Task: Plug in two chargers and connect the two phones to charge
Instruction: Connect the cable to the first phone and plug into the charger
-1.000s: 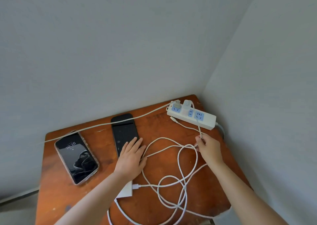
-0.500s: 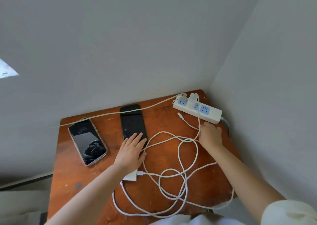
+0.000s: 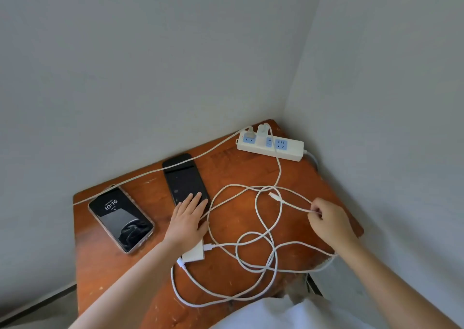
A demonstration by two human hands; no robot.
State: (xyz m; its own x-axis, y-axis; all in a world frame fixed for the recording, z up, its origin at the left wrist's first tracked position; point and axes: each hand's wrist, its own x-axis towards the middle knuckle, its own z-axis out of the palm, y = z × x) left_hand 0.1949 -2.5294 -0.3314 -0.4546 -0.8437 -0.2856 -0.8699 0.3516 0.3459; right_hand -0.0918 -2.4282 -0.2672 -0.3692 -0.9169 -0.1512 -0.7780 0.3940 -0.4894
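Two phones lie on a small wooden table: one with a lit lock screen at the left, one with a dark screen in the middle. My left hand rests flat on the dark phone's near end. My right hand pinches a white cable just behind its free plug tip. That cable runs up to a small white charger plugged into the white power strip. A second white charger block lies loose on the table by my left wrist, with cables attached.
Tangled loops of white cable cover the table's near right. A beige cord from the strip's left socket runs over the dark phone's top toward the left. Grey walls close the back and right. White cloth sits at the bottom edge.
My right hand moved back from near the power strip toward me, pulling the cable end so its plug tip lifts free. The left hand stayed on the dark phone. The view shifted.
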